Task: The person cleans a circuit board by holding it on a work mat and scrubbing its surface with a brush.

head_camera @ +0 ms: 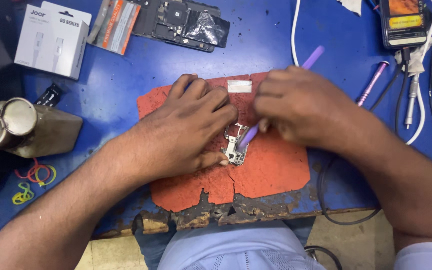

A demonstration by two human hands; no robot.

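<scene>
left hand (pixel 188 127) pins circuit board (pixel 234 147) | right hand (pixel 296 107) grips purple tool (pixel 276 97) | white boxes (pixel 52 37) top-left

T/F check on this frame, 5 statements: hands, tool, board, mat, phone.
1. The right hand holds a purple tool. True.
2. The tool's tip is on the circuit board. True.
3. The left hand is off the board. False: its fingers rest at the board's edge, steadying it.
4. The board lies on a green mat. False: the mat is red.
5. The phone at top right has a dark screen. False: the screen is lit.
</scene>
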